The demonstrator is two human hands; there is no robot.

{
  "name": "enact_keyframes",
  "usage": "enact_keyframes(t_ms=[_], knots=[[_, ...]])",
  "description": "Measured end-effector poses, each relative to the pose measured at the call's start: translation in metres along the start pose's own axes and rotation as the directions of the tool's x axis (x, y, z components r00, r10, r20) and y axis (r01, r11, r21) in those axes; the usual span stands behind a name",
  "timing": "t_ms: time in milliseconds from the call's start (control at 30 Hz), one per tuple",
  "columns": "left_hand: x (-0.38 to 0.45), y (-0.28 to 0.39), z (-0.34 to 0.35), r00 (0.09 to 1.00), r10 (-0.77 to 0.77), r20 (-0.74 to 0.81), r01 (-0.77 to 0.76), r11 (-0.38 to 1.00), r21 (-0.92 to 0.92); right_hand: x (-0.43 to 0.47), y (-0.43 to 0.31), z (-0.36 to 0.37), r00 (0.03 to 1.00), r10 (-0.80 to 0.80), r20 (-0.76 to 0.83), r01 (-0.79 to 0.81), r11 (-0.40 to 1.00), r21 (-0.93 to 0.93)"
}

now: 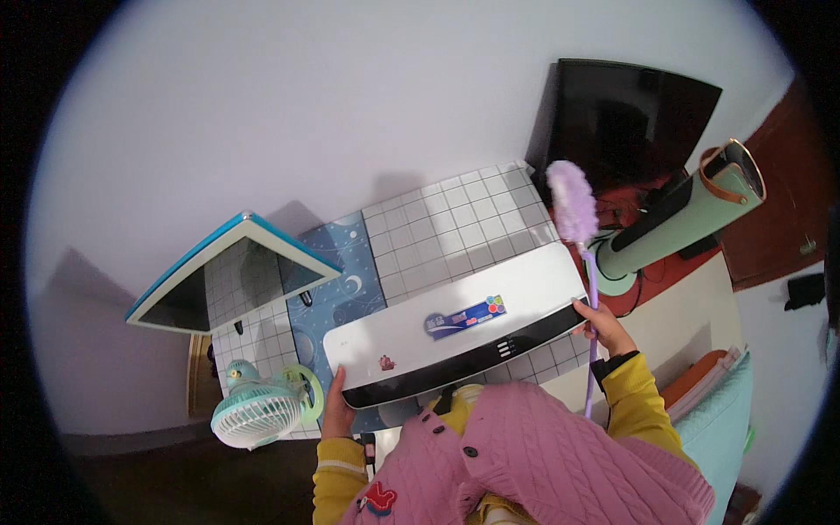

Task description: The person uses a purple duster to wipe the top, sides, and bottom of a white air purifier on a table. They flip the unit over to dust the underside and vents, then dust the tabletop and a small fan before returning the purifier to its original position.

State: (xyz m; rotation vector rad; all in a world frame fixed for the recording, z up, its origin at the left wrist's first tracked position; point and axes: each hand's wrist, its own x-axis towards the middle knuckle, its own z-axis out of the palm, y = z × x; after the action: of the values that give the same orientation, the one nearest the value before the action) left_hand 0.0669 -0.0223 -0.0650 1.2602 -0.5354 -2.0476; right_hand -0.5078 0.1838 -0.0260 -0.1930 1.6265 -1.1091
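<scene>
A long white wall-unit appliance (407,302), perhaps a heater, spans the space between my hands, above a table. It has a black front strip, a blue sticker and a small red picture. My left hand (337,407) grips its left end, thumb on the white face. At the opposite end, my right hand (607,331) holds the black strip's corner with the thumb on top. A fluffy purple duster (573,200) points away from me, its thin handle running through my right hand. Whether the appliance touches the table cannot be seen.
The tabletop has a white checked cover (453,210) with a blue patterned band (338,243). A blue-edged screen (243,275) and a small fan (262,407) stand left. On the right are a green cylindrical device (682,216), a black television (636,125) and a light-blue chair back (715,420).
</scene>
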Motion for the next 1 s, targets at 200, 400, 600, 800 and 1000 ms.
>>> enact_keyframes(t_ms=[200, 400, 600, 800, 1000], knots=[[0.007, -0.016, -0.016, 0.992, 0.06, -0.107, -0.061, 0.998, -0.004, 0.011, 0.018, -0.007, 0.998, -0.058, -0.003, 0.058, 0.996, 0.063], [0.024, 0.002, 0.001, 0.989, 0.114, -0.095, -0.114, 0.993, 0.0, 0.02, -0.017, -0.005, 0.987, -0.144, -0.078, 0.147, 0.988, 0.037], [0.069, 0.025, 0.052, 0.986, 0.166, 0.029, -0.165, 0.986, -0.031, 0.062, -0.095, -0.003, 0.966, -0.257, -0.018, 0.258, 0.966, 0.038], [0.098, 0.044, 0.073, 0.987, 0.15, 0.051, -0.149, 0.989, -0.023, 0.091, -0.111, -0.008, 0.971, -0.238, -0.008, 0.238, 0.971, -0.023], [0.102, 0.046, 0.065, 0.993, 0.071, -0.091, -0.067, 0.997, 0.044, 0.106, -0.089, -0.012, 0.966, -0.253, 0.054, 0.253, 0.967, -0.009]])
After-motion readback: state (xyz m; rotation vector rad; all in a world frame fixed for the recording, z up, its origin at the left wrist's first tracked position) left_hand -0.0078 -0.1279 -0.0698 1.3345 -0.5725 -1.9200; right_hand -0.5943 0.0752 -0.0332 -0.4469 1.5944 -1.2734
